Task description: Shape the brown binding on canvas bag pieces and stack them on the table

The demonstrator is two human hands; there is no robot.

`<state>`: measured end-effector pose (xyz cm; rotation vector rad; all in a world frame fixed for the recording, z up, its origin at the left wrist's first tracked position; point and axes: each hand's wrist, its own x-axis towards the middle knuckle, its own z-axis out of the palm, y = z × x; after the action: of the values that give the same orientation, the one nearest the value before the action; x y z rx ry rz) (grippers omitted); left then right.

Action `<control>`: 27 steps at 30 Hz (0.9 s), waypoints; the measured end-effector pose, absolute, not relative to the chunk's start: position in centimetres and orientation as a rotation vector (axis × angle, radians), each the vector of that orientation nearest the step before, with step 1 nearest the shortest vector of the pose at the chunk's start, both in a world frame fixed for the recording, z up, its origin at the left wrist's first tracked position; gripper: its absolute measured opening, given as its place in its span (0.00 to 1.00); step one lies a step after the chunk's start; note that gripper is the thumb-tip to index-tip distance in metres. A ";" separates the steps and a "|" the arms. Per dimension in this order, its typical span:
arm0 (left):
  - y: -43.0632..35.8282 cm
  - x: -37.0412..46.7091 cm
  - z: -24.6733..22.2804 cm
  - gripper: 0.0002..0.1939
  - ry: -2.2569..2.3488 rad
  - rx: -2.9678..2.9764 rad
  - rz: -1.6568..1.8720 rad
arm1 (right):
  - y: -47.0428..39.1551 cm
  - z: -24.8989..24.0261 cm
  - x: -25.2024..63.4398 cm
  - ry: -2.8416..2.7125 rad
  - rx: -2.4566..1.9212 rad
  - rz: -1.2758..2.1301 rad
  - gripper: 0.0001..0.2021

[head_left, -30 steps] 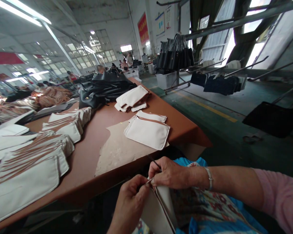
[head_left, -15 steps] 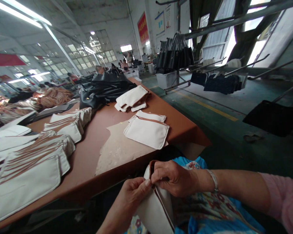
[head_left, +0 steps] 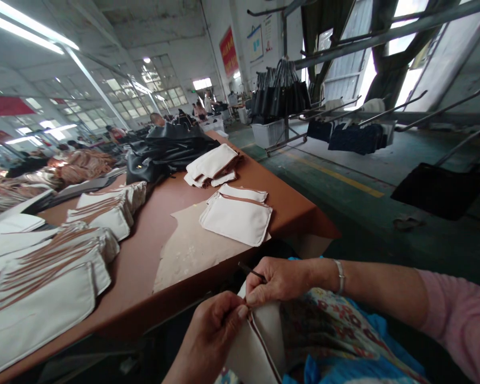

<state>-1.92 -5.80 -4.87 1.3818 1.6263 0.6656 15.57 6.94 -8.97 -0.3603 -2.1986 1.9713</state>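
Note:
Over my lap, below the table edge, I hold a white fabric pouch [head_left: 260, 341] with a brown zipper edge. My left hand [head_left: 218, 325] pinches its top corner from the left. My right hand [head_left: 278, 280] grips the same corner from the right, and a thin dark tool [head_left: 251, 272] sticks out above its fingers. The two hands touch at the pouch's corner. A bracelet circles my right wrist.
A brown table [head_left: 144, 250] carries a beige sheet [head_left: 192, 248], finished white pouches [head_left: 236, 218], rows of white pouches with brown zippers [head_left: 48, 266] at left and black bags [head_left: 168, 149] at the back. Racks of dark bags [head_left: 284, 96] stand across the green-floored aisle at right. People work far behind.
The pouch's corner rose and dropped back between my hands. The thin dark tool, hidden half a second ago, shows above my right fingers again. The view shifted slightly.

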 end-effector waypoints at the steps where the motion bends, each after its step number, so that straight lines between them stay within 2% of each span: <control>1: -5.9 -1.8 -4.9 0.21 1.628 1.385 0.700 | 6.9 -9.0 15.5 -2.216 -0.345 1.941 0.17; 9: -6.3 -1.0 -7.5 0.20 1.245 0.766 1.111 | 6.8 -9.6 15.4 -1.999 -0.447 2.186 0.19; 15: -6.6 -1.9 -7.2 0.16 1.288 0.760 1.006 | 7.2 -7.7 15.2 -1.915 -0.411 2.218 0.21; 21: -7.4 -1.5 -5.7 0.21 1.216 0.714 1.030 | 6.1 -6.5 14.5 -1.951 -0.504 2.136 0.17; 27: -8.3 -1.4 -6.8 0.18 1.283 0.605 1.039 | 6.0 -6.9 14.6 -1.938 -0.448 1.989 0.29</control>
<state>-1.35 -8.29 -6.80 0.6048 1.2827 1.0387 14.58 5.96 -6.89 -0.4481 -1.9380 1.9889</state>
